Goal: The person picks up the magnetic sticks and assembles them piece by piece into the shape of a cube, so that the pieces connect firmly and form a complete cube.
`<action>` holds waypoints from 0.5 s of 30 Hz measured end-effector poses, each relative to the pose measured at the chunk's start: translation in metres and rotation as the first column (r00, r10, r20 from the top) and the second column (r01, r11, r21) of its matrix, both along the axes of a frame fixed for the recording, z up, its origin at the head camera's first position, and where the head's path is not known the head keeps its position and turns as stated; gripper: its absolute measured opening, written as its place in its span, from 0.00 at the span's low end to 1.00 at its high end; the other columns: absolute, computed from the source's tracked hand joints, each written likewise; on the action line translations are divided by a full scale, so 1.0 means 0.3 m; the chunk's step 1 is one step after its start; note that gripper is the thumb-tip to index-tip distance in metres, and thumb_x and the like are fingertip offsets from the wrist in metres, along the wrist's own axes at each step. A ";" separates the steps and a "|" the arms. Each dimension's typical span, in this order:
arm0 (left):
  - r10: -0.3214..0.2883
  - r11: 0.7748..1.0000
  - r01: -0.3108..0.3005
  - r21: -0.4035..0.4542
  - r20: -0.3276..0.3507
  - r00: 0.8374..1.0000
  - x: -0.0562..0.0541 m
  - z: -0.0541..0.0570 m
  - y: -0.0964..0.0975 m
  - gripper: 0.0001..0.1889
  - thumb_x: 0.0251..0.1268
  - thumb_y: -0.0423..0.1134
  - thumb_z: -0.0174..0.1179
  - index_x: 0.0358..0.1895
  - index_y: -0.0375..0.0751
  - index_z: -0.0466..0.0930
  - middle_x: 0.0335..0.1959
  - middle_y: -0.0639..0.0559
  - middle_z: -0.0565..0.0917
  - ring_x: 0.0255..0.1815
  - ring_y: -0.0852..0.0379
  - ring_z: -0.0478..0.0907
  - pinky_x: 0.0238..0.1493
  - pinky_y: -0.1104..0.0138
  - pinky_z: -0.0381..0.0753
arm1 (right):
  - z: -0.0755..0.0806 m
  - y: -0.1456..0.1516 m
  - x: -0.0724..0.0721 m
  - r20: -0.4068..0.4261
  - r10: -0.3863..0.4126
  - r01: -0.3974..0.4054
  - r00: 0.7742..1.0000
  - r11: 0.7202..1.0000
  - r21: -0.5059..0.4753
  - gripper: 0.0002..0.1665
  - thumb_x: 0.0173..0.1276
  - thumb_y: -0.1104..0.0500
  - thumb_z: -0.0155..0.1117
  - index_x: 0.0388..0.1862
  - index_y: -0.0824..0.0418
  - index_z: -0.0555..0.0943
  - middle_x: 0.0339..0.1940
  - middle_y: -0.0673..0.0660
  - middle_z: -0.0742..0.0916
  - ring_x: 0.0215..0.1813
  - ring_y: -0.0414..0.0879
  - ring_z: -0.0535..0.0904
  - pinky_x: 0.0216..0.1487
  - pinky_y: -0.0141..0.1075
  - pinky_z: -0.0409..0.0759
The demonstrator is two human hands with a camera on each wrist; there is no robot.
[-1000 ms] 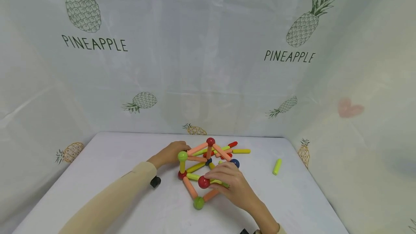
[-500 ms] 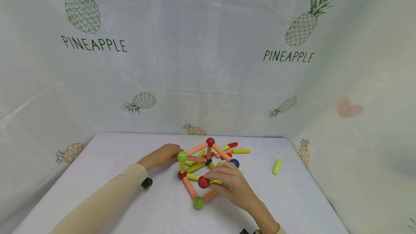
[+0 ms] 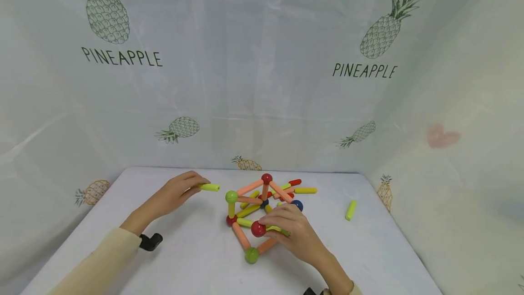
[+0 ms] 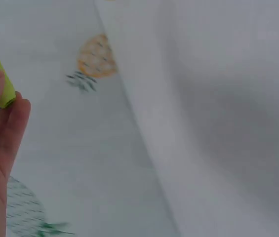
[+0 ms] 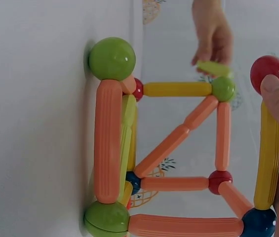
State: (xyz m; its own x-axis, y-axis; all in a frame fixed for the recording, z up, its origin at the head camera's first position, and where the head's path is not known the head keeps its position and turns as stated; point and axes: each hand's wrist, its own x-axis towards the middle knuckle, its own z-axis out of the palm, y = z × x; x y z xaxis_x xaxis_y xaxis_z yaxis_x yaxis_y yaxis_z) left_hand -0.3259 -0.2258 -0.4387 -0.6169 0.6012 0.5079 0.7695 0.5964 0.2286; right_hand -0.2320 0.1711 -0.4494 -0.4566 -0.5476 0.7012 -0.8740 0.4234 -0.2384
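Note:
My left hand [image 3: 173, 195] is raised left of the structure and pinches a yellow-green rod [image 3: 209, 187] between thumb and fingers. The rod also shows in the left wrist view. My right hand [image 3: 292, 231] holds a red ball [image 3: 258, 229] at the structure's near side, thumb pressed on it. A yellow rod [image 5: 267, 158] joins that ball to a blue ball [image 5: 259, 223] in the right wrist view. The ball-and-rod frame stands on the table, with orange rods [image 3: 240, 236] and green balls [image 3: 251, 255]. My right hand hides part of it in the head view.
Behind the frame lie loose rods, including a yellow rod [image 3: 305, 190] and a red rod [image 3: 294, 181]. A single yellow-green rod [image 3: 350, 210] lies to the right on the white table [image 3: 380, 258]. A pineapple-print cloth [image 3: 262, 81] hangs behind.
My left hand has moved from behind the frame to the left, lifting away with the yellow-green rod. My right hand has stayed in place on the red ball.

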 end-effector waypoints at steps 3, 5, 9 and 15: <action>-0.098 0.995 0.098 -0.007 -0.148 0.984 0.080 0.051 0.036 0.25 0.59 0.26 0.76 0.59 0.48 0.86 0.54 0.58 0.84 0.53 0.60 0.81 0.53 0.70 0.85 | 0.005 0.006 -0.003 -0.001 0.012 -0.012 1.000 1.000 -0.004 0.26 0.57 0.61 0.85 0.55 0.48 0.90 0.52 0.41 0.91 0.58 0.43 0.80 0.60 0.37 0.78; -0.165 0.986 0.162 -0.033 -0.229 0.959 0.121 0.088 0.084 0.26 0.55 0.25 0.78 0.57 0.48 0.87 0.53 0.58 0.84 0.55 0.58 0.81 0.55 0.70 0.84 | 0.008 0.010 -0.004 -0.001 0.016 -0.016 1.000 1.000 -0.009 0.26 0.57 0.62 0.86 0.55 0.48 0.90 0.52 0.41 0.91 0.58 0.43 0.81 0.60 0.36 0.78; -0.248 0.968 0.222 -0.113 -0.346 0.905 0.164 0.143 0.189 0.25 0.51 0.26 0.81 0.53 0.48 0.88 0.49 0.58 0.86 0.54 0.57 0.81 0.55 0.69 0.84 | 0.008 0.017 -0.002 0.002 0.023 -0.023 1.000 1.000 -0.018 0.26 0.57 0.63 0.85 0.55 0.48 0.90 0.52 0.42 0.91 0.57 0.43 0.81 0.59 0.36 0.78; -0.251 0.962 0.188 -0.198 -0.369 0.895 0.183 0.155 0.271 0.33 0.54 0.25 0.80 0.62 0.57 0.87 0.47 0.60 0.87 0.51 0.59 0.81 0.53 0.68 0.85 | 0.005 0.006 -0.001 0.019 0.041 -0.041 0.999 0.999 -0.016 0.26 0.58 0.62 0.84 0.55 0.47 0.90 0.52 0.41 0.91 0.57 0.42 0.81 0.60 0.36 0.78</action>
